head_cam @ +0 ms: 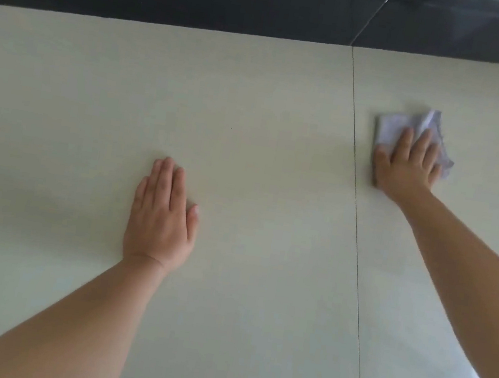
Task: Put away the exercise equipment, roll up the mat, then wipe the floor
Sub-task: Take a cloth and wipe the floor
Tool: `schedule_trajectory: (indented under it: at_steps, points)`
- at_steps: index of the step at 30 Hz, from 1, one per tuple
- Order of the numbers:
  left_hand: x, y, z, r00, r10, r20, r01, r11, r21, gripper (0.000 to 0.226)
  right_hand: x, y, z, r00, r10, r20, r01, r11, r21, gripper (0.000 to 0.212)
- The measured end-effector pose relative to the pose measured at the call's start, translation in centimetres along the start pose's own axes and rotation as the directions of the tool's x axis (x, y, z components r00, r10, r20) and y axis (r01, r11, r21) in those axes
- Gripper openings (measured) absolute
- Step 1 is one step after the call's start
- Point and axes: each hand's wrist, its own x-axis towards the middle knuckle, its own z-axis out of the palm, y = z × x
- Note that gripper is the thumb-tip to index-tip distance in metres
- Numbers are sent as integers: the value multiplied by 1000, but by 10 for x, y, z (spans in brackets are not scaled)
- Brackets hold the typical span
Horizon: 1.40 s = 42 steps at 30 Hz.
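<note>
Here the cloth (400, 130) lies seemingly flat under the right hand (407, 164).

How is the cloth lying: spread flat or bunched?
Bunched: the cloth shows creases and raised folds beyond the right hand pressing it.

Right hand (407, 161) on cloth (393, 129), left hand (160, 218) on floor (270, 102).

Right hand (407, 166) hid approx. half the cloth (392, 130). Both forearms ran off frame at bottom & right edges. Whole view was soft w/ blur.
</note>
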Motion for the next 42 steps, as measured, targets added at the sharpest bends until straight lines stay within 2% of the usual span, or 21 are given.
schedule_trajectory:
  at_steps: [3, 6, 9, 12, 15, 21, 23, 26, 28, 29, 30, 31, 33, 34, 36, 38, 40, 42]
  points:
    - [-1, 0, 1, 1000, 3, -19, -3, 1000, 11, 59, 37, -74, 0, 989, -139, 51, 140, 990, -2, 61]
    - [-1, 0, -1, 999, 11, -30, -11, 1000, 21, 59, 7, -113, 12, 922, -368, 121, 378, 923, -67, 61]
    - [-1, 2, -3, 1000, 2, -8, -1, 999, 37, 57, -65, -89, 43, 829, -547, 113, 557, 825, -94, 63]
    - [-5, 4, -8, 1000, -9, 20, 8, 998, 59, 57, -140, -29, 70, 789, -613, 35, 610, 776, -162, 61]
    - [-4, 10, -12, 995, -33, 92, 30, 999, 35, 59, -174, 17, 80, 816, -569, 106, 578, 793, -193, 62]
    - [-3, 12, -16, 978, -51, 204, 50, 999, 11, 61, -174, 13, 72, 841, -464, 278, 523, 829, -200, 65]
    - [-4, 12, -17, 973, -50, 224, 52, 999, -7, 63, -173, 13, 72, 829, -458, 320, 534, 818, -212, 72]
    - [-7, 12, -18, 972, -54, 228, 62, 998, -26, 67, -174, 10, 67, 825, -503, 258, 557, 803, -213, 93]
    - [-7, 13, -22, 978, -65, 200, 65, 998, 9, 67, -175, 11, 62, 805, -518, 290, 568, 814, -121, 103]
    - [-6, 13, -26, 970, -78, 231, 68, 996, 51, 63, -177, 9, 59, 806, -511, 299, 560, 821, -107, 102]
    - [-3, 13, -30, 961, -86, 261, 62, 993, 101, 59, -180, 10, 58, 823, -491, 285, 546, 822, -161, 95]
    - [-2, 15, -38, 953, -90, 290, 46, 987, 155, 56, -187, 9, 61, 864, -469, 183, 500, 842, -202, 77]
    - [-8, 16, -59, 936, -74, 344, -14, 970, 244, 50, -211, 11, 57, 909, -410, 67, 416, 897, -148, 36]
    - [-17, 16, -71, 928, -58, 368, -47, 962, 268, 45, -229, 15, 55, 918, -383, 102, 392, 915, -97, 36]
    - [-49, 17, -99, 900, -46, 434, -74, 964, 256, 37, -271, 26, 46, 923, -280, 264, 292, 957, -6, 51]
    - [-90, 22, -136, 846, -34, 533, -71, 982, 176, 34, -310, 35, 15, 842, -189, 505, 151, 982, 116, 52]
    - [-127, 29, -180, 784, -54, 619, 22, 998, 60, 36, -334, 30, -32, 815, -113, 568, -25, 973, 230, 41]
    - [-159, 33, -232, 753, -130, 645, 174, 985, -5, 35, -353, 25, -93, 828, -111, 550, -61, 957, 285, 24]
